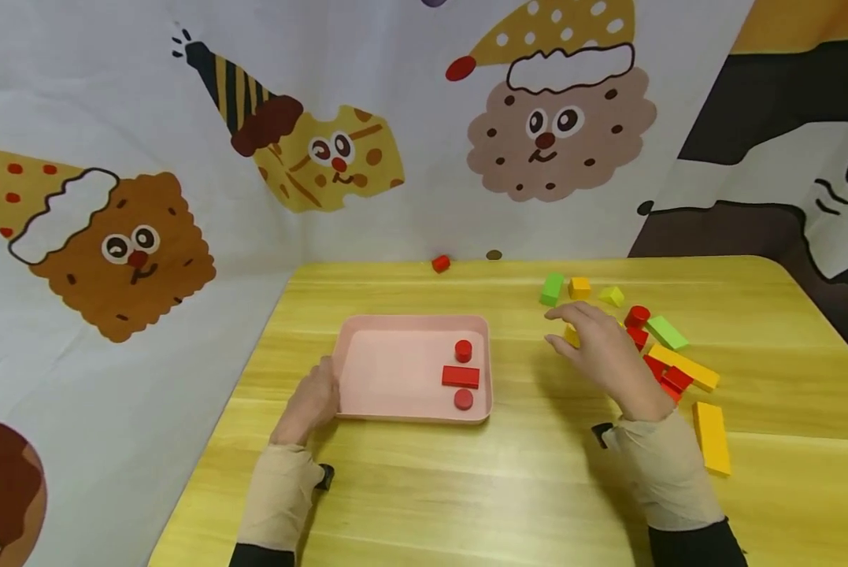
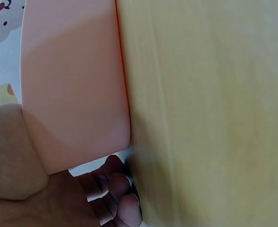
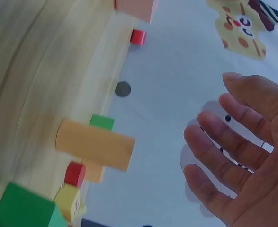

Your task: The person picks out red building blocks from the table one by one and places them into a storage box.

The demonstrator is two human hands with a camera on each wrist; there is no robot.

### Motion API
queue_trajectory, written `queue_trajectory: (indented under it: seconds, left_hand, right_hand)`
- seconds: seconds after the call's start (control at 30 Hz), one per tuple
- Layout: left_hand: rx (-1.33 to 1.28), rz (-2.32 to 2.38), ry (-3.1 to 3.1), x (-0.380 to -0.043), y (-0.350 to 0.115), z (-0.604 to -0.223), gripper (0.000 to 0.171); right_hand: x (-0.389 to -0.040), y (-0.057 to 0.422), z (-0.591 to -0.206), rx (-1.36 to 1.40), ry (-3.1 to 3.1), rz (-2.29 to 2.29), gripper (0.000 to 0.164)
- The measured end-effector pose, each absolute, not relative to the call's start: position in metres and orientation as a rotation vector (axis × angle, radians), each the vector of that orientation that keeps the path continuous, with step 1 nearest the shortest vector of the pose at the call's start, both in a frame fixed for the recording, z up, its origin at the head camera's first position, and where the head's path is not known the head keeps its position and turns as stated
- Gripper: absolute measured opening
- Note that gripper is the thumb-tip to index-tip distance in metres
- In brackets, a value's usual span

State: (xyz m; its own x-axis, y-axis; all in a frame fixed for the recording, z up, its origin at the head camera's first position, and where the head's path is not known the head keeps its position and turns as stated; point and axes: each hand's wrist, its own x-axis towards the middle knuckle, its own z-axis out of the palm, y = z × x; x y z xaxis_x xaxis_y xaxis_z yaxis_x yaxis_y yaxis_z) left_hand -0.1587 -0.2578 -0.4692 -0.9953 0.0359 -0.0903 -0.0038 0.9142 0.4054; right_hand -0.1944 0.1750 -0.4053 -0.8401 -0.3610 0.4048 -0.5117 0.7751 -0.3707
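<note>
My left hand (image 1: 313, 402) holds the left end of a pink tray (image 1: 388, 370). In the left wrist view the thumb (image 2: 13, 151) lies over the tray's edge, with the other fingers curled near its corner. Inside the tray, along its right side, are a red cylinder (image 1: 463, 351), a red rectangular block (image 1: 461, 377) and a round red block (image 1: 463, 400). My right hand (image 1: 604, 354) hovers over the left part of the loose blocks, fingers spread and gently bent. Nothing is between its fingers in the right wrist view. It partly hides a yellow block (image 1: 572, 335).
Loose blocks spread right of the tray, among them a green block (image 1: 552, 290), a red cylinder (image 1: 637, 317), a long yellow block (image 1: 686, 368) and another yellow block (image 1: 711, 438). One small red block (image 1: 441, 264) lies at the table's back edge, against the printed cloth (image 1: 409, 228).
</note>
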Motion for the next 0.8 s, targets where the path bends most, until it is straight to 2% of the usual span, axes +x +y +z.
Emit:
queue_trajectory:
  seconds: [0.3,0.8]
  left_hand:
    - [0.073,0.594,3.029,-0.143,-0.277,-0.469,0.021]
    - [0.114,0.672,2.965,-0.16,-0.255,-0.468,0.027]
  right_hand:
    - [-0.192,0.187,-0.4,0.675,-2.656,0.65,0.035]
    - [-0.164,0.282,-0.395,0.282,-2.918,0.601,0.037]
